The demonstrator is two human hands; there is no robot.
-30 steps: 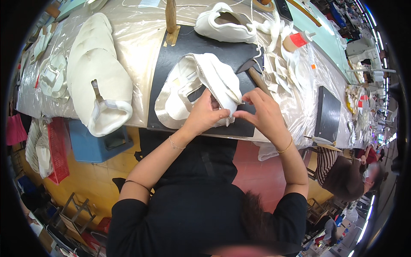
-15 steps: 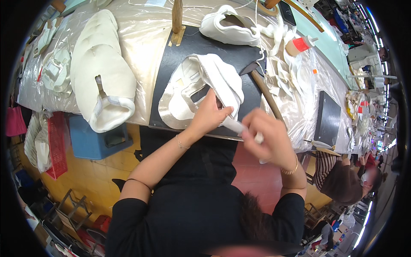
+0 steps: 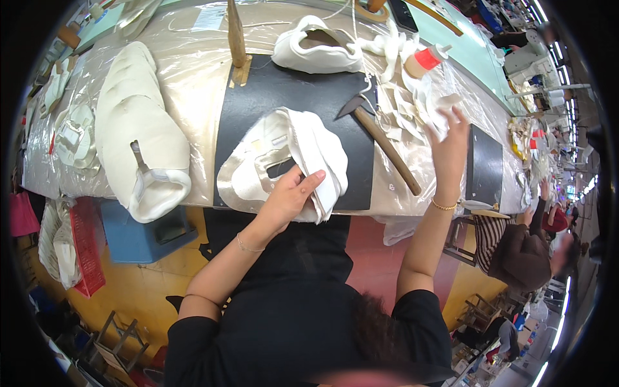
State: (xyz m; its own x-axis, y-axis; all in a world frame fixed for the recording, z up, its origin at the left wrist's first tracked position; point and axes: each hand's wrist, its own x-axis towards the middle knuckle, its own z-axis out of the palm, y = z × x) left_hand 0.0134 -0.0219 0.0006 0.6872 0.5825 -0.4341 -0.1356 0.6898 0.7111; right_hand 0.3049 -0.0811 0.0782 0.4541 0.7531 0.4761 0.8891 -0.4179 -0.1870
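My left hand [image 3: 288, 198] grips the near edge of a white shoe upper [image 3: 314, 138], thumb on the outer face and fingers inside. The upper rests on a black work mat [image 3: 258, 90] and shows a silvery lining with a cut-out opening. My right hand [image 3: 449, 145] is raised over the plastic-covered table to the right, fingers apart. Just past its fingertips is a pale strip [image 3: 447, 102], beside a heap of white offcut strips [image 3: 405, 106]; contact with the fingers is unclear. A hammer [image 3: 387, 145] with a wooden handle lies between the upper and my right hand.
Another white upper [image 3: 316, 48] sits at the mat's far edge by an upright wooden post [image 3: 236, 35]. Nested cream uppers [image 3: 138, 116] lie to the left. A red-banded bottle [image 3: 422, 62] stands near the strips. A blue stool [image 3: 145, 229] is below the table edge.
My right hand has left the upper's near edge, where it was pulling a white strip, and moved right and away to the offcuts; its fingers have spread. My left hand still grips the upper.
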